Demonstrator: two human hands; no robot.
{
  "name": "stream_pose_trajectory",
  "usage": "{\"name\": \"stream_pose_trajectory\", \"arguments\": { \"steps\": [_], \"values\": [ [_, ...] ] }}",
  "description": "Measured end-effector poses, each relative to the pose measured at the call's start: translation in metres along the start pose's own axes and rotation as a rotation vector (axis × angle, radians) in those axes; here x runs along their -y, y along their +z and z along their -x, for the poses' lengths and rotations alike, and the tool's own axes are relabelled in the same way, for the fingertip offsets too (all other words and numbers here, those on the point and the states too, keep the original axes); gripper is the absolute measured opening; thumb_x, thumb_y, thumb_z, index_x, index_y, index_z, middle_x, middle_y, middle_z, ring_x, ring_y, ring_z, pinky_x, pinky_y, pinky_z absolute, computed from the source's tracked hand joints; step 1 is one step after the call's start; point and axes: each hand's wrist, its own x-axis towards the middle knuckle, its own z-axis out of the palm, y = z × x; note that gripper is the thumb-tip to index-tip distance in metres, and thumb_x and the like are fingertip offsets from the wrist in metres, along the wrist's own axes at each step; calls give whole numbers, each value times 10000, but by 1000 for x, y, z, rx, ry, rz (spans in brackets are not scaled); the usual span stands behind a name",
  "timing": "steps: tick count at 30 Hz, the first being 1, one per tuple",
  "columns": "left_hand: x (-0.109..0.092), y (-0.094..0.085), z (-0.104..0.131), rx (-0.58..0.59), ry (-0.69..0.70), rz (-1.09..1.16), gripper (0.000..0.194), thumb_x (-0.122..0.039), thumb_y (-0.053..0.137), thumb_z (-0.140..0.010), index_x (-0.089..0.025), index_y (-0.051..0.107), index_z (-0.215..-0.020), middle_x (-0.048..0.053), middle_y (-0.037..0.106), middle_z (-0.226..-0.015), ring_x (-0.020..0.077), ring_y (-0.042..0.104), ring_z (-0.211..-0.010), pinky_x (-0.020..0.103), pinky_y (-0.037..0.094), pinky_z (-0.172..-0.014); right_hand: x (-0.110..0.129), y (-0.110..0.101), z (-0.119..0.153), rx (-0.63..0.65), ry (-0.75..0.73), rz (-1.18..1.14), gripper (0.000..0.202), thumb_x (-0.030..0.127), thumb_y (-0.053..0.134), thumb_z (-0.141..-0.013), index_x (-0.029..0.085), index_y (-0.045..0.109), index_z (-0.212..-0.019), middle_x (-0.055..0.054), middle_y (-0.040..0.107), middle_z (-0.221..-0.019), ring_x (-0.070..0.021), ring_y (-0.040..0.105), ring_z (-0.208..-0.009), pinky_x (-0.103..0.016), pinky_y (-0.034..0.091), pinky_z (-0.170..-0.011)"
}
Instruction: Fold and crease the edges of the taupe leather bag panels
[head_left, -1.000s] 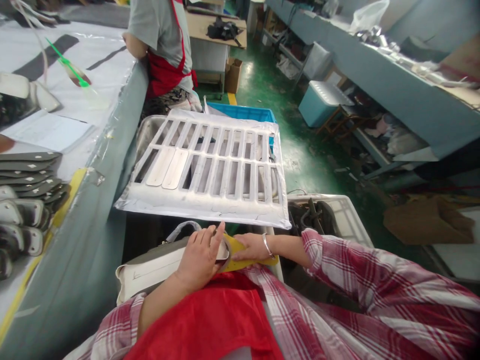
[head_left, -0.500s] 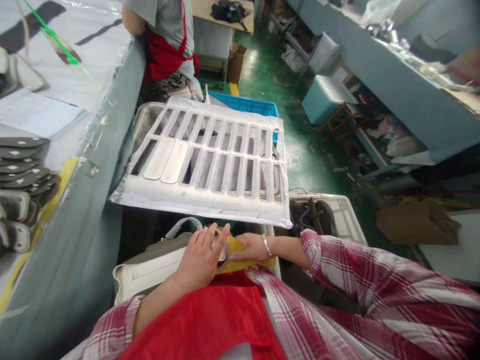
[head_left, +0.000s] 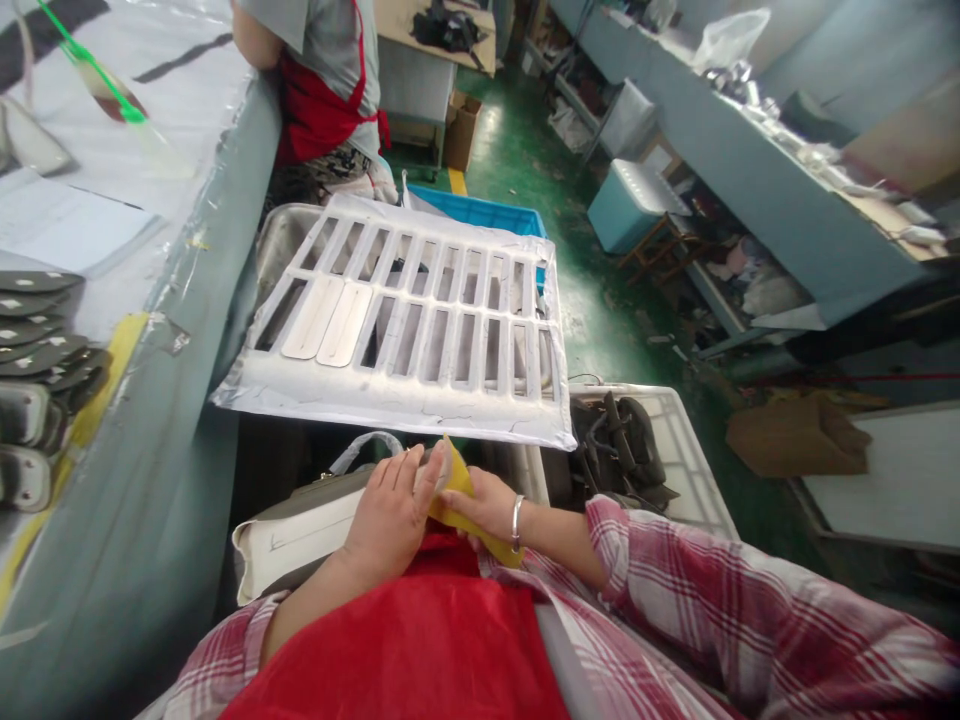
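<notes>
Yellow sheet (head_left: pixel 459 480) is lying between the two hands, just above the red apron (head_left: pixel 420 640). Its long axis is running aslant, from an upper tip beside the left hand (head_left: pixel 390 510) down toward the wearer's right, passing under the right wrist. The right hand (head_left: pixel 487 505) is the nearer one: it is gripping the sheet, thumb on the upper face, other fingers mostly hidden behind.

Relative to the left fingers, the sheet is lying immediately to the right, its edge meeting the rightmost digit; exact contact is hard to tell. The left fingers are extending forward, nearly together; whether they are pinching anything underneath cannot be told.

Cream-and-grey bag (head_left: pixel 300 540) is lying to the left, its long side slanting up toward the left hand, which is covering its near-right end. Slotted white panel (head_left: pixel 412 400) is resting beyond both hands, apart from them.
</notes>
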Motion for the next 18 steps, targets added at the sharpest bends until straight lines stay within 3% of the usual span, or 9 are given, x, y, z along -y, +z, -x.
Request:
{"name": "stream_pose_trajectory", "arguments": {
  "steps": [5, 6, 9, 11, 13, 16, 18],
  "values": [
    [-6, -5, 0, -33, -7, -46, 607, -106, 403, -791, -105, 218, -1369, 191, 460, -1252, 277, 434, -1138, 419, 331, -939, 4, 27, 7, -327, 54, -144, 436, 435, 567, -757, 133, 416, -1033, -1, 588, -585, -149, 541, -381, -234, 427, -342],
    [-7, -7, 2, -27, -3, -44, 624, -134, 441, -780, -103, 228, -1366, 188, 456, -1262, 276, 429, -1147, 418, 329, -945, 1, 28, 12, -314, 39, -182, 418, 430, 567, -757, 135, 429, -1019, -2, 588, -578, -147, 537, -378, -234, 424, -344],
    [-6, -14, 13, -11, -21, -38, 746, -282, 588, -711, -78, 262, -1350, 198, 437, -1289, 295, 409, -1174, 427, 314, -968, -14, 20, 34, -121, 10, -281, 336, 443, 527, -773, 113, 522, -837, -28, 572, -516, -145, 516, -371, -242, 414, -348],
    [-2, -16, 25, -35, -30, -41, 793, -381, 624, -686, -72, 292, -1337, 207, 429, -1298, 309, 402, -1184, 440, 304, -978, -22, 9, 49, -124, -19, -359, 334, 443, 534, -757, 108, 543, -761, -28, 557, -522, -118, 495, -385, -232, 417, -374],
    [1, -13, 36, -77, -2, -51, 741, -406, 608, -709, -115, 326, -1329, 192, 415, -1317, 312, 386, -1202, 455, 291, -987, -22, -2, 57, -297, -159, -545, 296, 381, 608, -691, 118, 552, -814, 6, 529, -570, -86, 480, -438, -224, 448, -453],
    [-1, -6, 47, -115, 98, -78, 586, -298, 569, -767, -250, 362, -1313, 126, 404, -1343, 295, 363, -1225, 461, 284, -992, -5, -8, 51, -533, -445, -841, 364, 288, 658, -591, 151, 550, -911, 34, 468, -616, -87, 470, -538, -265, 495, -617],
    [-5, -4, 51, -120, 171, -80, 528, -243, 535, -795, -315, 380, -1295, 86, 416, -1338, 278, 356, -1234, 458, 284, -997, 11, -4, 37, -645, -536, -855, 351, 337, 619, -613, 168, 538, -910, 35, 439, -612, -102, 461, -551, -289, 499, -632]
  ]
}}
